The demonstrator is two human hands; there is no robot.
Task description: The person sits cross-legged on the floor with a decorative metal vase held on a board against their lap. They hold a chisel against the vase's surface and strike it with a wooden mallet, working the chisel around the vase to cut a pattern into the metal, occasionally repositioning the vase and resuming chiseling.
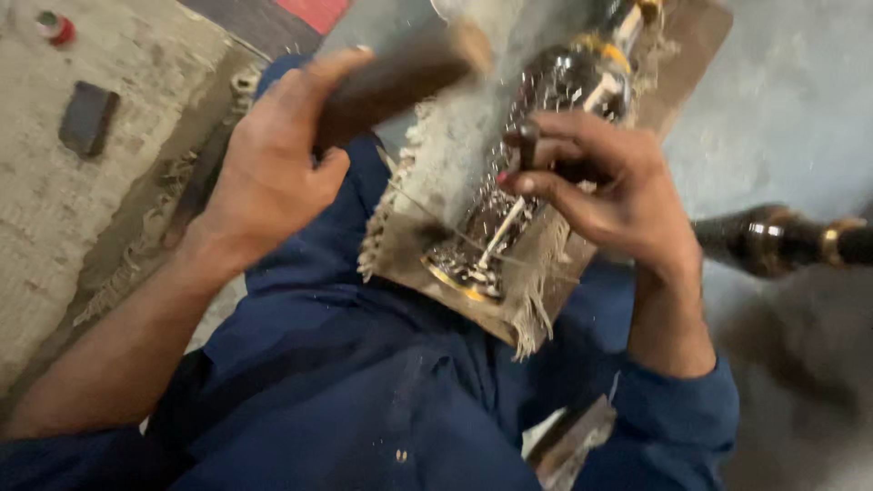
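- Left hand (273, 164) sits up and to the left of the fringed board (546, 273), fist wrapped tight around a thick brown handle (391, 82), thumb on top.
- Left forearm is bare and runs down toward the lower-left corner, away from the board.
- Right hand (600, 186) hovers right over the board, fingers pinching a small dark tool (527, 145).
- Right wrist bends back, blue sleeve cuff below the board's right edge.

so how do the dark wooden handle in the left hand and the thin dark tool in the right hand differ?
The dark wooden handle is thick and lies slanted, wrapped in the whole left hand. The thin dark tool is far slimmer, stands nearly upright, and is pinched by the right hand fingertips, over the shiny dark metal piece. Both are dark and gripped.
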